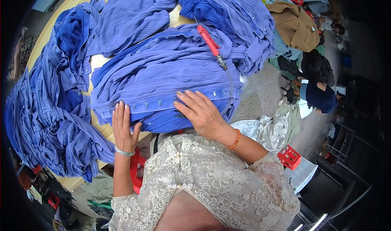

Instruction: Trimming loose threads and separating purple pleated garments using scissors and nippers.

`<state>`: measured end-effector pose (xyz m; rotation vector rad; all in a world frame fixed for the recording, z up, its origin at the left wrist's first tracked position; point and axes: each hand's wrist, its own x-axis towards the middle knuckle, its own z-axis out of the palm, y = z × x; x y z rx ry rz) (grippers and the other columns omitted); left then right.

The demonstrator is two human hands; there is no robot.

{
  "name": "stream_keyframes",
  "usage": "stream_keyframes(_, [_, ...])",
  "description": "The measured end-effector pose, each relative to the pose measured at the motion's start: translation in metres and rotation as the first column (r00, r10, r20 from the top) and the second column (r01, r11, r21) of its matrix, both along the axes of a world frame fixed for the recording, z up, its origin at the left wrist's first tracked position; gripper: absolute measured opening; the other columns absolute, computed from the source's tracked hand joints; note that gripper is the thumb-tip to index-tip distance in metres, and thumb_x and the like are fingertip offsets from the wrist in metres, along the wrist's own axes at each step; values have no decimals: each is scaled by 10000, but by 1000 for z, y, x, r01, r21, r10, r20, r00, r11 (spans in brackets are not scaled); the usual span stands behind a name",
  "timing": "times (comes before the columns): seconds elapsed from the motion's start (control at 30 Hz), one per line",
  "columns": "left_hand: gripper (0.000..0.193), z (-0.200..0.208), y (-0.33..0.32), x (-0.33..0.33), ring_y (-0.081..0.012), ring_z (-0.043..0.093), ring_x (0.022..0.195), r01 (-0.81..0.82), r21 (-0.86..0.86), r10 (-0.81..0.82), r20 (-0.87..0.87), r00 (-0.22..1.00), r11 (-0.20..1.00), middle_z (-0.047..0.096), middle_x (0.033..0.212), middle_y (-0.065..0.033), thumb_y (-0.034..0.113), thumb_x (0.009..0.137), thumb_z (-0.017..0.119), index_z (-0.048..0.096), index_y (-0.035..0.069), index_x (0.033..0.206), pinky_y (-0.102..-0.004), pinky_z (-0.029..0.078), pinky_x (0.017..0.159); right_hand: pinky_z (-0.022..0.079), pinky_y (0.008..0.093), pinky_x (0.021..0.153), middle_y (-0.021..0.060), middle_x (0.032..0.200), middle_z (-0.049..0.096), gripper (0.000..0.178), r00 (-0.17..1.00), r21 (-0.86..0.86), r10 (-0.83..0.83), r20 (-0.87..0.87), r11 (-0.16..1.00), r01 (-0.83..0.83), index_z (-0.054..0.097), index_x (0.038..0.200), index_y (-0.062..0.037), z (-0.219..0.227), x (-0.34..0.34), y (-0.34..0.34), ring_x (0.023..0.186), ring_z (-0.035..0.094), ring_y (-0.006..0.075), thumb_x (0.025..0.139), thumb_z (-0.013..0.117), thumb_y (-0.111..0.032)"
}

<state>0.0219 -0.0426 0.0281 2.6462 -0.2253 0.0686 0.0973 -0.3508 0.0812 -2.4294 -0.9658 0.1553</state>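
At the left of the frame, a heap of blue clothes (49, 112) lies bunched on the wooden table (97, 62), close beside the blue garment (163, 74) laid out at the centre. If the garment were pulled sideways, loose folds from the heap could come along and tangle with it.

The left hand (124, 127) lies palm down at the garment's lower left, its fingers straight and close together, the thumb held apart; it presses rather than grips. Between the hands runs a band with metal hooks (147, 105), which could catch the thin ribbed cloth if rubbed across it.

The right hand (201, 114) rests on the same band, fingers stretched and slightly fanned, with nothing seen pinched; whether its thumb tucks under, I cannot tell. Uneven pressure from the two hands could skew the band or crease the ribs.

Above and right of centre, a red tool (209, 41) shows over the garment; whether it touches is unclear. Its thin hose could drag the cloth. Farther right is bare floor (260, 92), and the garment's end, near the table's edge, could slip down.
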Motion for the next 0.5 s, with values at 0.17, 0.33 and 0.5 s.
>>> stream_keyframes(0.17, [632,9,-37,1,-421,383,1438,-146,-59,150,52,987,987,412,1542,-260,194,926,682,451,-21,1474,-507,272,1195,395,483,1131,123,1427,574,439,998,26,-26,54,999,25,608,1322,-56,0,1,-58,1330,532,309,888,544,-69])
stream_keyframes(0.33, [639,23,-86,7,-393,335,1480,-187,84,177,115,978,979,410,1571,-198,226,929,683,455,17,1488,-554,188,1213,489,434,1026,111,1337,637,366,990,83,-120,77,990,114,664,1231,-52,-5,9,-112,1211,604,296,876,579,-21])
stream_keyframes(0.5, [610,43,-125,15,-387,335,1484,-106,125,97,73,993,986,428,1560,-188,232,925,689,486,36,1466,-560,180,1216,545,414,869,154,1178,675,330,963,191,-263,-60,944,269,665,1142,-32,-22,16,-160,1043,664,325,823,615,36])
